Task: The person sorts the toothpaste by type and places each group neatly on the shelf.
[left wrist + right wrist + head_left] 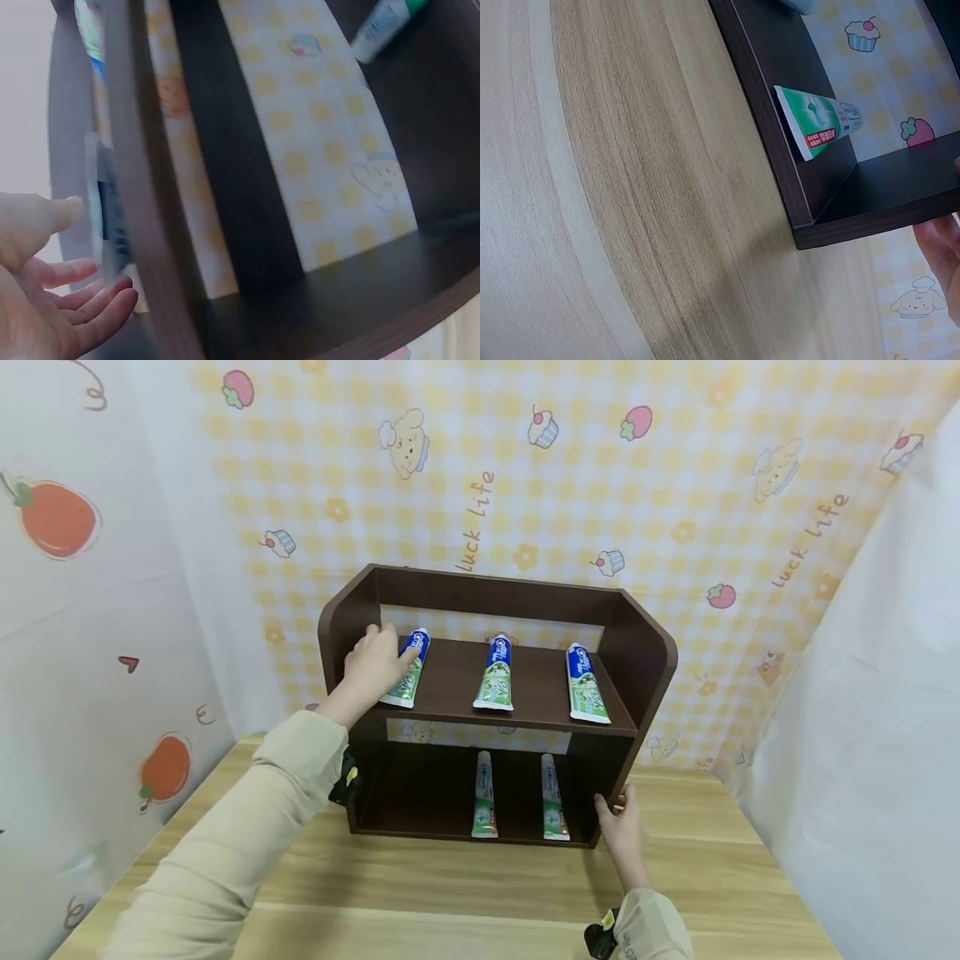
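A dark brown two-tier shelf (495, 589) stands on the table. My left hand (372, 664) reaches to the left end of its upper tier, beside a blue, green and white toothpaste tube (407, 687). In the left wrist view, thumb and fingers are spread apart around that tube (110, 217), not closed on it. Two matching tubes lie at the middle (495, 677) and right (587, 685) of this tier. Low on the right side panel (654, 672), my right hand (624, 835) grips the board, thumb inside and fingers outside.
On the lower tier lie two grey-green toothpaste tubes, one near the middle (484, 797) and one toward the right (553, 797). The wooden table (450, 889) extends in front. A patterned cloth (570, 485) hangs behind, with white sheets at both sides.
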Motion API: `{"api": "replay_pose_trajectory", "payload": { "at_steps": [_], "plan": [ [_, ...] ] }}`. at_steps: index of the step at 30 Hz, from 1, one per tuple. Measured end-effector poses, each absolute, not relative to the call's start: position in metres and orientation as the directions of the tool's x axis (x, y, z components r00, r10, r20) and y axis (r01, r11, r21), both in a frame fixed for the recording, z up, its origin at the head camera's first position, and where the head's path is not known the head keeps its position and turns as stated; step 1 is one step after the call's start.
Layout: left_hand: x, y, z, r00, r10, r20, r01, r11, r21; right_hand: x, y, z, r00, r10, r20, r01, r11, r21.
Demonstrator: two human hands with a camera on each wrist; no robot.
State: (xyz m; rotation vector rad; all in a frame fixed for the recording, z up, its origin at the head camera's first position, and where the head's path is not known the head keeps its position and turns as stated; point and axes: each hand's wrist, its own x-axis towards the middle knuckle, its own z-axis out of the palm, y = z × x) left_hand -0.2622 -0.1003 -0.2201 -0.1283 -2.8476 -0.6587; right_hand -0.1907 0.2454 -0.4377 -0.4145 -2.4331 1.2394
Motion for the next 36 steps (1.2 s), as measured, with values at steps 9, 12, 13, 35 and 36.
{"api": "replay_pose_trajectory", "payload": {
  "at_steps": [9,12,13,35,36],
  "plan": [
    [-0.225,-0.096,-0.223,-0.928,0.145,0.344,0.286,0.869,0.405,-0.196,0.250,-0.433,-0.876,0.428,0.221,0.083,0.586,-0.806],
    [-0.211,-0.095,-0.233,-0.903,0.182,0.390,0.341,0.855,0.390,-0.196,0.250,-0.432,-0.873,0.432,0.226,0.086,0.593,-0.800],
    [-0.207,-0.094,-0.237,-0.895,0.193,0.403,0.357,0.850,0.386,-0.196,0.250,-0.432,-0.871,0.434,0.231,0.083,0.592,-0.801],
    [-0.142,-0.072,-0.326,-0.783,0.243,0.572,0.472,0.832,0.292,-0.166,0.259,-0.412,-0.902,0.413,0.123,0.159,0.584,-0.796],
    [-0.141,-0.070,-0.330,-0.784,0.244,0.571,0.470,0.834,0.289,-0.163,0.260,-0.412,-0.912,0.401,0.085,0.178,0.575,-0.798]
  ]
}}
